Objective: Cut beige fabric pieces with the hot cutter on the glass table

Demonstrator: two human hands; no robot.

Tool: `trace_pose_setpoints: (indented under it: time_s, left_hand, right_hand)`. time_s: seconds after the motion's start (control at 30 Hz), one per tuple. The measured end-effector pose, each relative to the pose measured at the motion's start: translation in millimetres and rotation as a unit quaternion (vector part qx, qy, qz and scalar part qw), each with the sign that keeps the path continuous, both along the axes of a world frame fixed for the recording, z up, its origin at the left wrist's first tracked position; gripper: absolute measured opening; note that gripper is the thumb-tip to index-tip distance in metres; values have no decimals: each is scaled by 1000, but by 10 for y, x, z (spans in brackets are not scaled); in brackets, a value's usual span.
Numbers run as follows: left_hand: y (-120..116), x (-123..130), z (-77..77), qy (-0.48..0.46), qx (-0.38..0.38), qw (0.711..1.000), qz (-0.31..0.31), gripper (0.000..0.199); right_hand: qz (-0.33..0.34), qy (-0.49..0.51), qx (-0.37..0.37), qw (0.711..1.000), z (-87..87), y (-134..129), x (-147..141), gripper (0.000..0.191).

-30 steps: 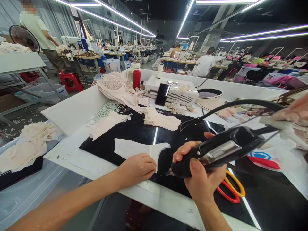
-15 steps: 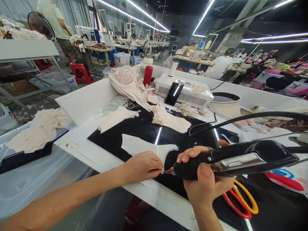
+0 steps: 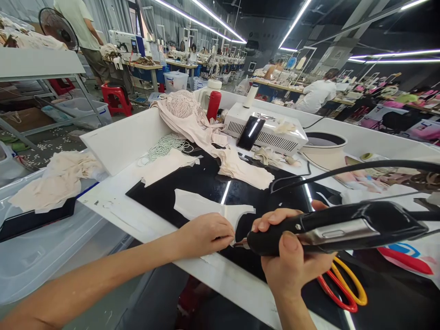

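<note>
A white cut fabric piece [image 3: 195,205] lies on the black board [image 3: 202,170], near its front edge. My left hand [image 3: 208,234] is closed in a pinch at the piece's lower right corner; the fingertips cover part of that corner. In my right hand [image 3: 288,256] is a black corded hand tool [image 3: 343,227] with a metal side plate and a narrow metal tip. The tip points left and reaches the fabric corner beside my left fingertips. Scissors [image 3: 338,293] with red and yellow handles lie partly hidden behind my right wrist.
Beige fabric pieces [image 3: 244,169] are stacked farther back on the board. Behind them stand a white vented box [image 3: 264,128], a phone [image 3: 250,133] and a red bottle [image 3: 213,105]. The tool's black cable [image 3: 378,165] arcs across the right. A clear bin [image 3: 44,256] stands left.
The view has shifted slightly. Both hands stay at nearly the same place on the fabric, with the tool's tip still at the corner.
</note>
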State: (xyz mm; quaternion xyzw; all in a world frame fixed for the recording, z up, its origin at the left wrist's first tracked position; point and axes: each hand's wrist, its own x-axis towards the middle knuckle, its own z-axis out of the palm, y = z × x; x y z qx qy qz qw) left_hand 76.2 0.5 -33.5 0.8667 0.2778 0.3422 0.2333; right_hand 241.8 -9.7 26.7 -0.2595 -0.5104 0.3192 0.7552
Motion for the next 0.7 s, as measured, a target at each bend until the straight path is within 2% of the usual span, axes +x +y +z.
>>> trace_pose_setpoints:
  time_s: [0.13,0.27,0.37,0.57,0.7]
  left_hand:
    - [15,9,49,19,-33,999,9,12]
    - [49,35,36,58,-45,997,21,5]
    - [61,58,27,77,-40,996,37,9]
    - [40,81,54,97,52,992,59,8]
    - [51,75,22,121,93,988,35,12]
  right_hand:
    - [1,0,-3,1000,4,-24,13,55]
    - [-7,0,-9,1000,11,-37,21,55]
    - [-12,1,-10,1000,12,-34,13,55]
    - [-18,3,-13,1000,21,-27,4,55]
    - [-20,5,-11,1000,21,-22,6,55]
